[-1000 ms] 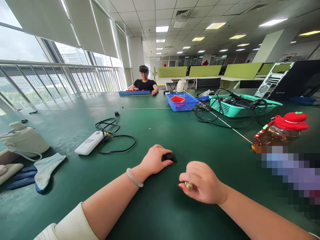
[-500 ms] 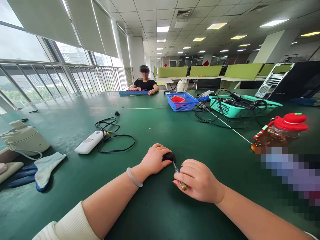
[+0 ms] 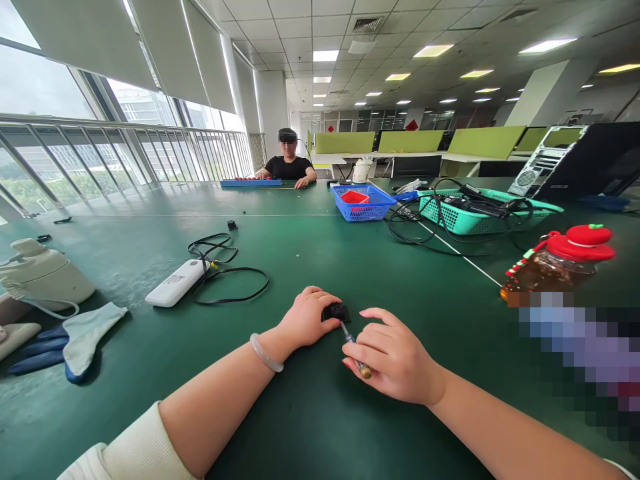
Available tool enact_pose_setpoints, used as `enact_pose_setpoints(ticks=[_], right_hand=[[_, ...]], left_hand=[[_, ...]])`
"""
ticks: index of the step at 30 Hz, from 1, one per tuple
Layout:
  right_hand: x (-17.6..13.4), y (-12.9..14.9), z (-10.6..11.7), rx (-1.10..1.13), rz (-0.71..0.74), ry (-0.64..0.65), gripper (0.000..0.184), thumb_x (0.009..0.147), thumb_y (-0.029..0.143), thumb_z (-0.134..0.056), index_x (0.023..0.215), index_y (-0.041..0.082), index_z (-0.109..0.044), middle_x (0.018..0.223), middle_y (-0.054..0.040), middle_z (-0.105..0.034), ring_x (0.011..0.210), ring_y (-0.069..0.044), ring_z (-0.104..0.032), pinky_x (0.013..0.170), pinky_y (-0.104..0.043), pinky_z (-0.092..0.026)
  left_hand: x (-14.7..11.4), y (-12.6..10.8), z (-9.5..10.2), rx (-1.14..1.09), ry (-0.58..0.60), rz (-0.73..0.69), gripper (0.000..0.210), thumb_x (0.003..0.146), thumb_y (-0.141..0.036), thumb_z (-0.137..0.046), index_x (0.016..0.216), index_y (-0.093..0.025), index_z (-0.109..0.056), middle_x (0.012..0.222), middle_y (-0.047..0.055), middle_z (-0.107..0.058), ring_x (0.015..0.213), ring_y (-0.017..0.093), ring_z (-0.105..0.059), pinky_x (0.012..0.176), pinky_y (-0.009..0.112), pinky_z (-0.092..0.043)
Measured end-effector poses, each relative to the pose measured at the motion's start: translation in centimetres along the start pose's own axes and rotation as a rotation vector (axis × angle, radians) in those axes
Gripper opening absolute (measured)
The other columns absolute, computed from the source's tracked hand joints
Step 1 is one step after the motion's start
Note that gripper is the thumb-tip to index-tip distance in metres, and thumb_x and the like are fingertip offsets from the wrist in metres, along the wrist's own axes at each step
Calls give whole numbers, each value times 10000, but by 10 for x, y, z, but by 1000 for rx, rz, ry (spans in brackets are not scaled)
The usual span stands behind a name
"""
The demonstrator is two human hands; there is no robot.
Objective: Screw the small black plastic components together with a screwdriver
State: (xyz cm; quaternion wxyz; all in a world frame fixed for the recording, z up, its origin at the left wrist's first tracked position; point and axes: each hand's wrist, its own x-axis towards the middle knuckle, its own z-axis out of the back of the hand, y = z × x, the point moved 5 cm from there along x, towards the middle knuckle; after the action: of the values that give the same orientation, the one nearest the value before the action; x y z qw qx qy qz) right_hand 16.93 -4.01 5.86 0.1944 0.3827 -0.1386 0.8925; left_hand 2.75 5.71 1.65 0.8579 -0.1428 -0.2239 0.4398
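My left hand [image 3: 311, 316] is closed around the left side of a small black object [image 3: 338, 311] on the green table; its exact kind I cannot make out. In my right hand [image 3: 395, 357] is a small screwdriver [image 3: 357, 353] with a clear handle and a brass-coloured end. Its shaft points up and left, and the tip meets the near edge of the black piece by my left thumb. The right index finger is lifted off the handle, while thumb and other fingers grip it. Part of the black object is hidden under my left fingers.
Left of my hands lie a white power bank [image 3: 177, 283] with a black cable [image 3: 230, 270], a blue-and-white glove [image 3: 90, 337] and a beige bottle [image 3: 47, 277]. Ahead are a blue basket [image 3: 364, 212] and a green basket [image 3: 450, 219]. A red-lidded jar [image 3: 555, 263] stands right. A person [image 3: 289, 163] sits opposite.
My right index finger has lifted and straightened away from the screwdriver. Across the table, the blue tray by the other person has shifted left. The view has moved very slightly.
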Motion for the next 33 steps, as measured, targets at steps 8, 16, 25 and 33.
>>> enact_pose_setpoints(ticks=[8,16,25,33], right_hand=[[-2,1,1,-12,-3,-13,82,932,191,-554,905,196,-631,662,32,-598,580,-112,-504,949,-437,-454],[-1,1,1,-13,5,2,99,936,193,-545,875,197,-624,640,40,-569,566,-108,-481,964,-432,-439],[2,2,-2,-63,3,66,144,898,158,-499,796,197,-594,607,42,-534,547,-118,-441,970,-447,-439],[3,2,-5,-74,7,114,137,869,152,-505,782,190,-604,610,38,-515,557,-127,-426,994,-445,-407]], left_hand=[[0,3,-1,-21,-1,-7,341,800,-335,-698,1132,-263,-670,1155,29,-692,1192,279,-506,1042,440,-416],[1,3,-1,-16,6,-1,332,794,-330,-714,1116,-263,-668,1153,20,-695,1187,268,-515,1046,422,-407],[2,5,-2,-17,-7,-11,311,809,-330,-698,1109,-253,-665,1134,24,-696,1156,265,-526,1033,422,-412],[0,2,-1,26,4,-23,311,850,-290,-618,1158,-252,-632,1183,39,-677,1169,264,-526,1039,441,-413]])
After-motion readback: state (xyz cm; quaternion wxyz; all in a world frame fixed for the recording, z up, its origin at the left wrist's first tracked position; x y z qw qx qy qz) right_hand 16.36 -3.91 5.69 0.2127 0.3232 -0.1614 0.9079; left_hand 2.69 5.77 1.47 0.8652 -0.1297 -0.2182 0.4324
